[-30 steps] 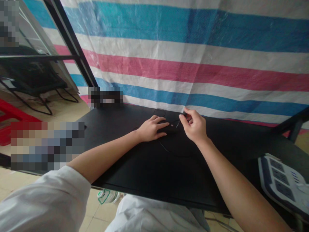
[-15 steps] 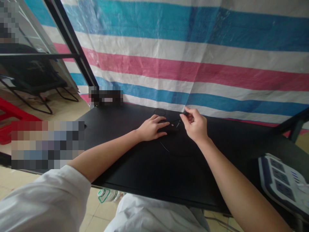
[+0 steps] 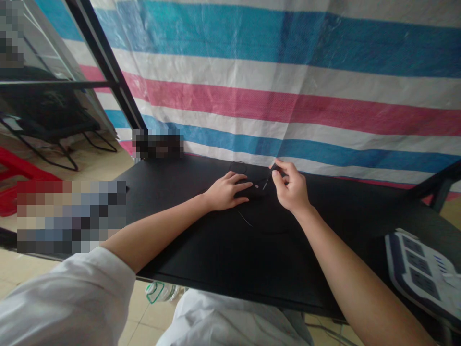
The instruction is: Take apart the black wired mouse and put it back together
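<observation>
My left hand (image 3: 226, 191) lies flat, fingers stretched, on a small black device (image 3: 254, 190) with a pale round dot on its top, pressing it to the black table (image 3: 230, 250). My right hand (image 3: 290, 187) is closed in a pinch on a thin black tool (image 3: 269, 176), whose tip points down at the device beside the dot. A thin black cable (image 3: 248, 222) curves over the table in front of the device. A small dark ring (image 3: 238, 167) lies just behind my left hand.
A striped blue, white and pink tarp (image 3: 288, 91) hangs right behind the table. A white power strip (image 3: 423, 274) rests at the right edge. A black metal frame (image 3: 104, 62) rises at the left. A plastic bottle (image 3: 160, 292) lies on the floor below.
My right hand has shifted slightly left and down, bringing the tool's tip closer to the device. My left hand has stayed in place.
</observation>
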The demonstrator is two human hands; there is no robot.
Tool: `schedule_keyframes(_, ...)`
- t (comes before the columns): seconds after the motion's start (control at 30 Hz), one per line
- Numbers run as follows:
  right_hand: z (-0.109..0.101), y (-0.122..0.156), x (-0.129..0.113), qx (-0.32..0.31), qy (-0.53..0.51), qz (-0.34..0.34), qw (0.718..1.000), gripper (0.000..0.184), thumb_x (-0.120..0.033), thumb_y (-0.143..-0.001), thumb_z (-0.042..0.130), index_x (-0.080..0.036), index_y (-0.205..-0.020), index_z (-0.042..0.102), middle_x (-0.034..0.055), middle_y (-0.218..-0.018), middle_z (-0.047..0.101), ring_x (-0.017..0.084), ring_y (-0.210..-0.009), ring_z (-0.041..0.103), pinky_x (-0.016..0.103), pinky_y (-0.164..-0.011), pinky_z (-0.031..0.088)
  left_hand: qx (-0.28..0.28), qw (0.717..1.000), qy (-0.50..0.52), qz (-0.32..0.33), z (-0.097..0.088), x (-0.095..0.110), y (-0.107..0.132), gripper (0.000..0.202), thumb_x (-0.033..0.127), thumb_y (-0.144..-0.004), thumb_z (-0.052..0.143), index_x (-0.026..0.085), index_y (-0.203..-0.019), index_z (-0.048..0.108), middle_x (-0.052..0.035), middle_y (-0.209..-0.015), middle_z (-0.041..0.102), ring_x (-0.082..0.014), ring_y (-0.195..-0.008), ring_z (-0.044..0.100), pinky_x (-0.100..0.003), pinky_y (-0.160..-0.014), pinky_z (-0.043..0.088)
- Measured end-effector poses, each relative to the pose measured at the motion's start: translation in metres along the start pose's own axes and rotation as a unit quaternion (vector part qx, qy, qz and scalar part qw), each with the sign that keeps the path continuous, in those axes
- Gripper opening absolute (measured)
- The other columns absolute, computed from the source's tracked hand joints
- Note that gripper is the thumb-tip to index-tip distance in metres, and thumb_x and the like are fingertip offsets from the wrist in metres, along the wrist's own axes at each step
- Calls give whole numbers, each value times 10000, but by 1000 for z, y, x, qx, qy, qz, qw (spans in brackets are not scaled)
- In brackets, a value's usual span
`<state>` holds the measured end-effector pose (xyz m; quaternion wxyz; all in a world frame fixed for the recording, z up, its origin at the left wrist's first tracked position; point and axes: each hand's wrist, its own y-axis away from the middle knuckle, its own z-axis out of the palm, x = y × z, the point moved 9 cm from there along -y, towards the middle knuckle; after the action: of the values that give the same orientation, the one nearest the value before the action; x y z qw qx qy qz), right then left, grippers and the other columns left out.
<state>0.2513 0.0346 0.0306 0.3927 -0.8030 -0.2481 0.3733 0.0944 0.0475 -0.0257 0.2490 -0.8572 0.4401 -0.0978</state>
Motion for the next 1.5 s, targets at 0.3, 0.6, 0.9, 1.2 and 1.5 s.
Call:
schedule_keyframes(0.3, 1, -2, 17, -19, -66, 45, 997, 309, -368, -902, 563, -190, -1141, 647, 93, -960, 753, 219, -841, 728, 332, -687, 607, 5, 1000, 3, 4, -1, 1, 0, 462, 445, -892, 592, 204, -1284, 629, -147, -1273, 593, -280, -1109, 566, -449, -948, 514)
schedule_keyframes(0.6, -7, -5, 13, 30, -32, 35, 998, 284, -404, -816, 686, -188, -1001, 687, 17, -743, 698, 150, -607, 623, 307, -610, 559, 9, 1000, 5, 7, -2, 2, 0, 468, 462, -897, 576, 193, -1275, 638, -152, -1272, 597, -286, -1101, 566, -457, -950, 513)
schedule_keyframes(0.9, -12, -2, 11, 38, 8, 27, 999, 281, -408, -887, 584, -178, -1022, 674, 72, -839, 727, 143, -579, 615, 265, -513, 512, 8, 1000, -2, -1, 0, 0, 1, 467, 453, -891, 592, 206, -1285, 631, -147, -1267, 594, -283, -1108, 568, -448, -937, 522)
schedule_keyframes(1.2, -10, -4, 8, 33, -5, 5, 999, 237, -371, -878, 594, -183, -1008, 655, 51, -790, 709, 162, -636, 650, 264, -530, 521, 11, 1000, -2, 4, -1, 1, 0, 468, 454, -892, 591, 195, -1279, 635, -150, -1267, 600, -282, -1099, 577, -444, -929, 526)
schedule_keyframes(1.5, -14, -3, 7, 60, 54, 4, 997, 209, -381, -852, 643, -185, -921, 634, 1, -675, 645, 128, -543, 576, 278, -580, 528, 9, 1000, 3, 5, -2, 1, 0, 475, 468, -897, 576, 186, -1274, 640, -155, -1264, 600, -287, -1094, 576, -448, -931, 522)
